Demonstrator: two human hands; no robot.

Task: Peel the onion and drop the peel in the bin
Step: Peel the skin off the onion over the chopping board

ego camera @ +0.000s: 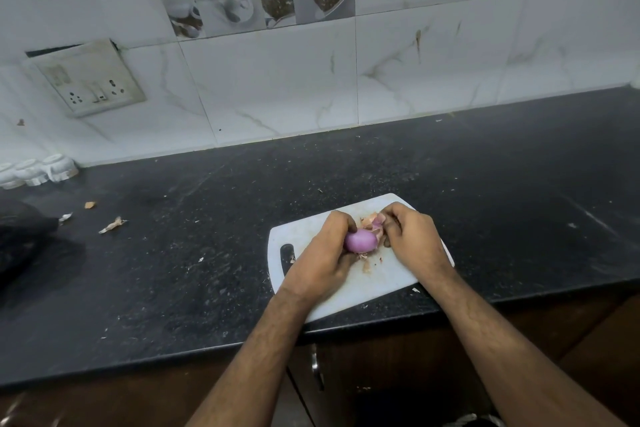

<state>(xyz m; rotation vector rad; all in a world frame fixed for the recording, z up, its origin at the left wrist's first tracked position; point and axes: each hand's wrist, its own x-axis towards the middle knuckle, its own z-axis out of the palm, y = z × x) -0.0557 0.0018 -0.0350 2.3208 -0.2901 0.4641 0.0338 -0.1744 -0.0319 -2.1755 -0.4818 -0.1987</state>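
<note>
A small purple onion (360, 241) with a smooth bared side sits over the white cutting board (304, 236). My left hand (323, 256) is wrapped around its left side and holds it. My right hand (412, 236) pinches a flap of pinkish-brown peel (375, 221) that still hangs on the onion's far right side. Small peel scraps (366, 266) lie on the board under the onion. No bin shows in the view.
The board lies at the front edge of a black speckled counter (207, 253). Loose peel bits (112, 225) lie to the left near a black bag (20, 236). White cups (38, 172) stand by the tiled wall. A cabinet handle (317, 371) is below.
</note>
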